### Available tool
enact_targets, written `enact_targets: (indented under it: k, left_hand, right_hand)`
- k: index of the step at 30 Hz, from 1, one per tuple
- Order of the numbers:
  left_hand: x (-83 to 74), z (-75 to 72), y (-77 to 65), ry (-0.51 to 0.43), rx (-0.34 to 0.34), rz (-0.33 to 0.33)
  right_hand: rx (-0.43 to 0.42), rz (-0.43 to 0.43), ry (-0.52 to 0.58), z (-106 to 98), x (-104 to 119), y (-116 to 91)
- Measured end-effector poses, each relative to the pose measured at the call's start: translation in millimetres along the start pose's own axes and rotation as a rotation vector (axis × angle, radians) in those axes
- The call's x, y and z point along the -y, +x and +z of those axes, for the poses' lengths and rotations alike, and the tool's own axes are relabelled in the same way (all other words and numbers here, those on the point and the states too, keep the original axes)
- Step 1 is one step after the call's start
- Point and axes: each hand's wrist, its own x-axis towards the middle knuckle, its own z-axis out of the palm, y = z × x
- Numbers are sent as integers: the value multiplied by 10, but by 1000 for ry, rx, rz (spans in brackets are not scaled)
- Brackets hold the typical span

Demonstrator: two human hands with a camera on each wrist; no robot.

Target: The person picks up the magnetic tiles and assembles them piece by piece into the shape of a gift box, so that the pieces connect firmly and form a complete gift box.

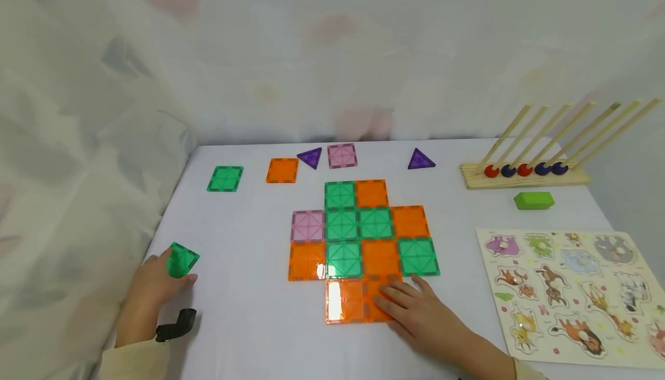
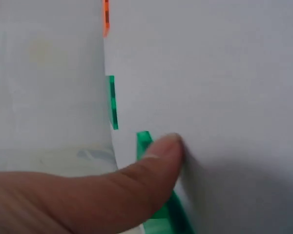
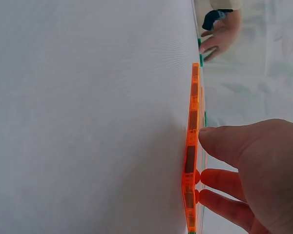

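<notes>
At the table's left side my left hand [image 1: 158,279] pinches a green magnetic tile [image 1: 182,260]. In the left wrist view the thumb [image 2: 151,170] lies across that tile's edge, and part of the tile is hidden behind it. My right hand [image 1: 423,316] rests its fingertips on an orange magnetic tile [image 1: 375,310] at the lower right of a flat patchwork of joined tiles. This patchwork mixes green tiles [image 1: 343,225], orange tiles and one pink tile [image 1: 307,227]. From the right wrist, the thumb and fingers [image 3: 224,144] touch the top of the orange tile.
Along the back lie a loose green tile [image 1: 225,178], an orange tile [image 1: 282,170], a pink tile [image 1: 342,156] and two purple triangles [image 1: 421,159]. To the right stand a wooden peg rack [image 1: 525,181] with beads, a green block [image 1: 534,200] and an animal puzzle board [image 1: 566,299].
</notes>
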Motion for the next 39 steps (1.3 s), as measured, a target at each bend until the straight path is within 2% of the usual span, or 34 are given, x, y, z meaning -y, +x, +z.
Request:
enact_targets:
  k: [3, 13, 18, 31, 39]
  left_hand:
    - [63, 22, -3, -13, 40, -20]
    - [82, 121, -5, 4, -99, 26]
    - [71, 140, -38, 7, -127, 45]
    - [67, 166, -74, 17, -128, 64]
    - [-130, 196, -182, 2, -57, 57]
  right_hand:
    - [1, -5, -7, 3, 6, 9]
    - [-17, 0, -12, 0, 19, 11]
    - [-38, 2, -14, 1, 21, 14]
    - [-54, 3, -16, 25, 14, 11]
    - [-96, -20, -25, 43, -2, 0]
